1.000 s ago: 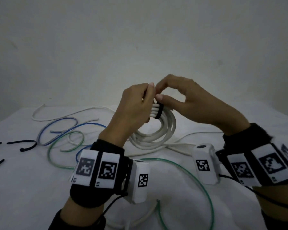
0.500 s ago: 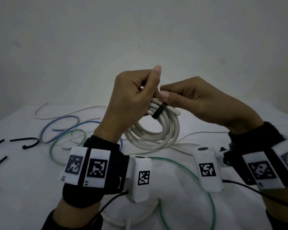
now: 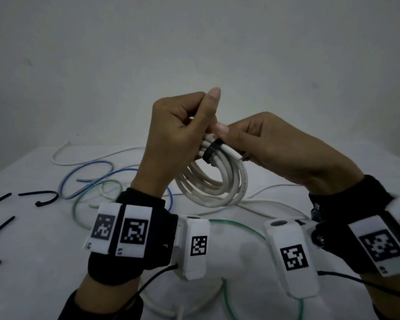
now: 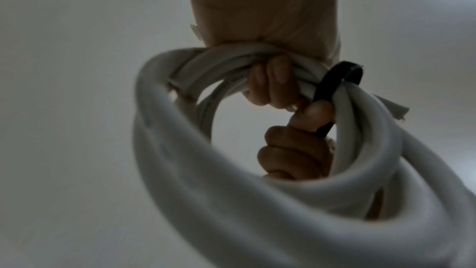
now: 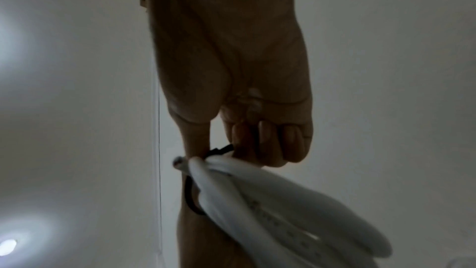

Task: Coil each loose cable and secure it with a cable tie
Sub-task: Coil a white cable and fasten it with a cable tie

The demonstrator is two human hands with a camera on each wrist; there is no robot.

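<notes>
A thick white cable coil hangs in the air above the table, held at its top. My left hand grips the bunched strands, fingers curled round them. A black cable tie is wrapped round the bundle just right of that grip. My right hand pinches the tie at the bundle with thumb and forefinger; in the right wrist view the black tie shows by its fingertips. The cable's cut end sticks out to the right.
Loose cables lie on the white table: blue, green and thin white ones. Several spare black cable ties lie at the left edge. A plain wall stands behind.
Both hands have lifted the coil higher. My left thumb now points up, and my right hand has closed in from an arched pose to pinch the tie at the bundle.
</notes>
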